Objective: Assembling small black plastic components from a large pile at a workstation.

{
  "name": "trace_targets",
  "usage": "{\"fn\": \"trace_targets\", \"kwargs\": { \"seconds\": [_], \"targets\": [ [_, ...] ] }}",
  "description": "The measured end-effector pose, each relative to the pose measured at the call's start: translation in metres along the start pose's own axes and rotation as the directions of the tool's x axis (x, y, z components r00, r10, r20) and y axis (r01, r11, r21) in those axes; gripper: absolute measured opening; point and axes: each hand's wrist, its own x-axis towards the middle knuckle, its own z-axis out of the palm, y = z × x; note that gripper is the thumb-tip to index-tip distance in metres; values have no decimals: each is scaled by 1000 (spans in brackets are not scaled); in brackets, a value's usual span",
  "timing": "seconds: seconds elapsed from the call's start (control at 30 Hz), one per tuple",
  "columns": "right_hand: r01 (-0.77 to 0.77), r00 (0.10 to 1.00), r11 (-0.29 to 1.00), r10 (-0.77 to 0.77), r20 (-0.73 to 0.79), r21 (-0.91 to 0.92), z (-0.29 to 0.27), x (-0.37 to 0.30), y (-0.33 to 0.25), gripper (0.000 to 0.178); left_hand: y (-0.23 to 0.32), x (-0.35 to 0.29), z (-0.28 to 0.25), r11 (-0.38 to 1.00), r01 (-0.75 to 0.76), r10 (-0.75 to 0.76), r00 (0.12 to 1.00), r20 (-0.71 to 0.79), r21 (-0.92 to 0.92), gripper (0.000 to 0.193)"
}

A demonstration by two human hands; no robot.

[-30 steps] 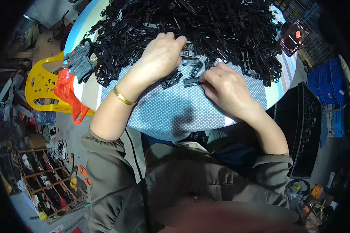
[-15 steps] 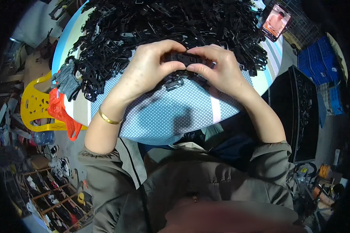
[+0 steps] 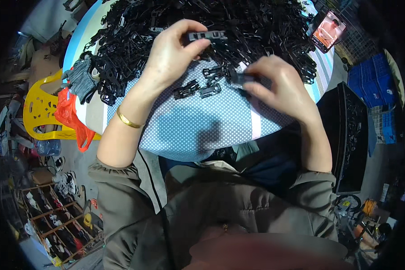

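My left hand pinches a narrow black plastic part between thumb and fingers, with slots along its face. Lower and to the right, my right hand is partly smeared by motion. Its thumb and fingers close on a dark plastic piece whose shape is blurred. Between the hands, a few loose black plastic parts lie on the dotted cloth. Beyond them a large heap of similar black parts spreads over the table.
The round table has a blue dotted cloth. Grey gloves and a red plastic bag are at its left, beside a yellow stool. A phone stands at the far right. Blue crates and a black bin are on the right.
Both hands were together around one black part. They have separated: the left moved farther away with a part, the right came down and to the right. More loose parts show on the cloth.
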Motion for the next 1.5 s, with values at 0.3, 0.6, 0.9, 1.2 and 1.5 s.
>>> {"fn": "trace_targets", "kwargs": {
  "seconds": [0.3, 0.6, 0.9, 1.2, 1.5],
  "targets": [
    [233, 964, 969, -241, -109, -81, 48, 5, -27, 21, -3, 6, 1, 847, 301, -253, 953, 166, -439, 30],
    [103, 952, 991, -75, -298, 79, 23, 6, -17, 19, -4, 1, 11, 813, 374, -266, 920, 287, -446, 33],
    [94, 915, 983, -149, -375, -160, 13, 4, -6, 25, 5, -16, 33, 896, 293, -168, 919, 355, -335, 36],
    [174, 869, 965, -244, -431, -195, 20, 8, -2, 26, 4, -19, 34, 787, 393, -195, 890, 413, -476, 42],
    [235, 809, 918, -366, -459, -319, 27, 6, 0, 26, 5, -18, 32, 534, 474, -127, 863, 488, -700, 39]
  ]
}}
